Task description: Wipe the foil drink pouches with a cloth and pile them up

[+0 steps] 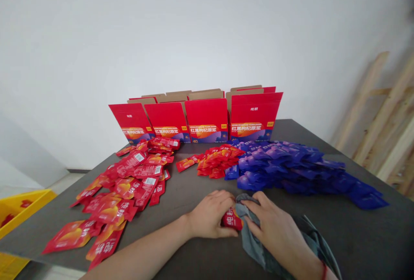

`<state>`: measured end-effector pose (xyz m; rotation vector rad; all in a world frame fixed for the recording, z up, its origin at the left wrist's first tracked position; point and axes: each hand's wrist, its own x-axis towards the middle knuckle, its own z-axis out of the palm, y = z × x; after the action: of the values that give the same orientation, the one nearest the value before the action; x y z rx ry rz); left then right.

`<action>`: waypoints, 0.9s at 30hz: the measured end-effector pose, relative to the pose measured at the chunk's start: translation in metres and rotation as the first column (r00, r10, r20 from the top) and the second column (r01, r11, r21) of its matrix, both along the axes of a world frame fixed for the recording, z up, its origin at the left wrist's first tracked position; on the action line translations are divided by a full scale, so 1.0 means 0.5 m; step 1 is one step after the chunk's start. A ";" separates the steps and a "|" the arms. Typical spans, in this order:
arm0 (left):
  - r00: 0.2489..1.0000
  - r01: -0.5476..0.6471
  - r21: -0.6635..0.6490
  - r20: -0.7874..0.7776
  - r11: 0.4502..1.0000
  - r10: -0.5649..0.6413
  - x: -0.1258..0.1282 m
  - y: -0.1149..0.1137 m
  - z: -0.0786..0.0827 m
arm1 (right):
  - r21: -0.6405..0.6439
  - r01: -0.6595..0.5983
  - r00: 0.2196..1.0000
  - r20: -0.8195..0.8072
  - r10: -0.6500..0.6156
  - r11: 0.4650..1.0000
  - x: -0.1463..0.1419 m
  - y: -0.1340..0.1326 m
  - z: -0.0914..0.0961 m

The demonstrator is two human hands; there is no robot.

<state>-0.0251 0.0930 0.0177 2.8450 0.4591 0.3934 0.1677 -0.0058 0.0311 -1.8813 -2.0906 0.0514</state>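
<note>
Small red foil sachet [231, 219] on dark grey table [371, 237], pinched by curled fingers of left hand [210, 214]; right hand [274, 226], fingers spread, pressing crumpled grey cloth [258, 245] against it; loose red sachets [126, 185] left, blue sachets [297, 168] behind, red cartons [200, 120] beyond

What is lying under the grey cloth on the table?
Under the grey cloth, one red sachet sticks out at its left edge, held by the left hand. The right hand presses on the cloth. Anything deeper under it is covered.
</note>
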 end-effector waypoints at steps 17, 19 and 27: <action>0.993 -0.112 -0.053 -0.041 0.992 0.110 -0.009 0.026 -0.017 | 0.049 0.041 0.997 0.058 -0.044 0.998 0.019 0.003 -0.037; 0.991 -0.122 -0.034 -0.053 0.992 0.120 -0.008 0.026 -0.014 | 0.039 -0.058 0.996 0.072 0.055 0.998 -0.030 0.009 -0.037; 0.992 -0.108 -0.074 -0.073 0.991 0.103 -0.011 0.027 -0.002 | 0.043 0.040 0.995 0.086 -0.043 0.998 -0.033 -0.001 -0.053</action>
<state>-0.0307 0.1067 0.0169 2.7736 0.6262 0.2901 0.1514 -0.0062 0.0044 -1.9340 -2.0911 -0.0842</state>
